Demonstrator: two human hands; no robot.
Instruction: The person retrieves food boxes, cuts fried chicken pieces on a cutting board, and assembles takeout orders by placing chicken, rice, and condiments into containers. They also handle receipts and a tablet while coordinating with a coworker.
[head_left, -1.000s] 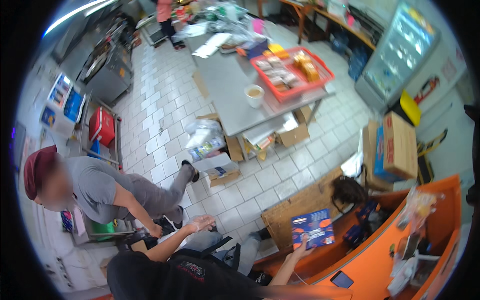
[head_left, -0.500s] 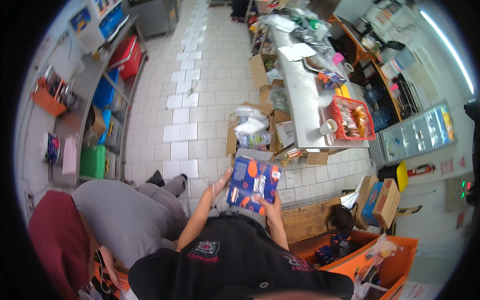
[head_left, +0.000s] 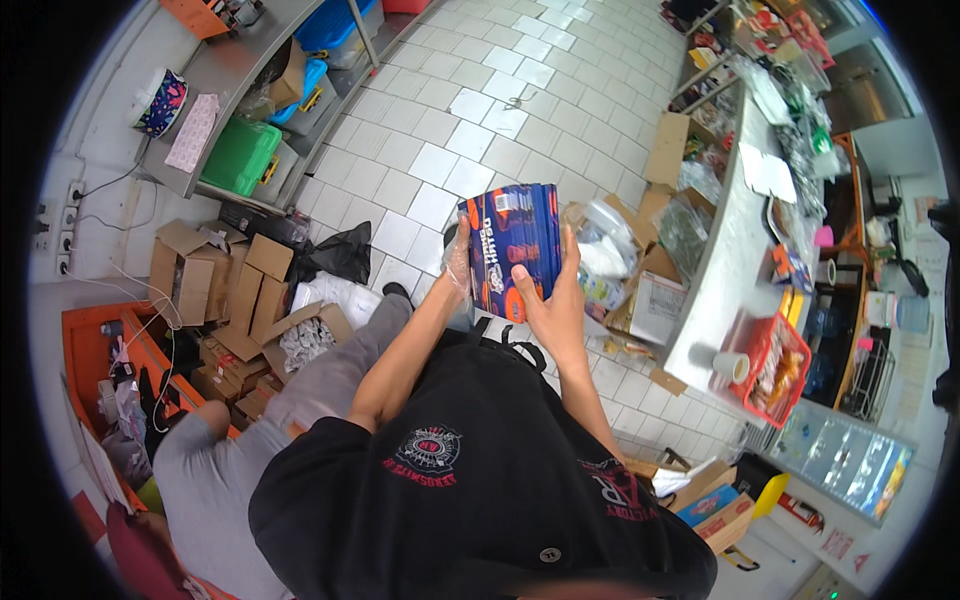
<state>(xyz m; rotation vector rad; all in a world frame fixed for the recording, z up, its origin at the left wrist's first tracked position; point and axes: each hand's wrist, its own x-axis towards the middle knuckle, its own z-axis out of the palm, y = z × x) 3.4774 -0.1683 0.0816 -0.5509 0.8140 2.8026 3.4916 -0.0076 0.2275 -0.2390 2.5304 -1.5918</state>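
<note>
In front of my body I hold a stack of dark blue cartons (head_left: 512, 240) with orange shapes and white lettering; layered edges show along its right part. My left hand (head_left: 459, 262), in a clear plastic glove, is closed on the stack's left side. Gripping the right side, my right hand (head_left: 553, 308) has its thumb across the lower front face and its other fingers behind. The stack is tilted and held above the floor, and its underside is hidden.
A person in grey (head_left: 230, 480) bends close at my left beside an orange container (head_left: 90, 350). Opened cardboard boxes (head_left: 265, 290) and a black bag (head_left: 340, 255) lie beyond. At right, a metal table (head_left: 715, 260) bears a red basket (head_left: 745, 385) and a cup (head_left: 729, 366).
My view has turned, bringing the boxes at left into sight. The stack, still in both hands, has tipped so that its layered edges show. The person in grey appears lower at left.
</note>
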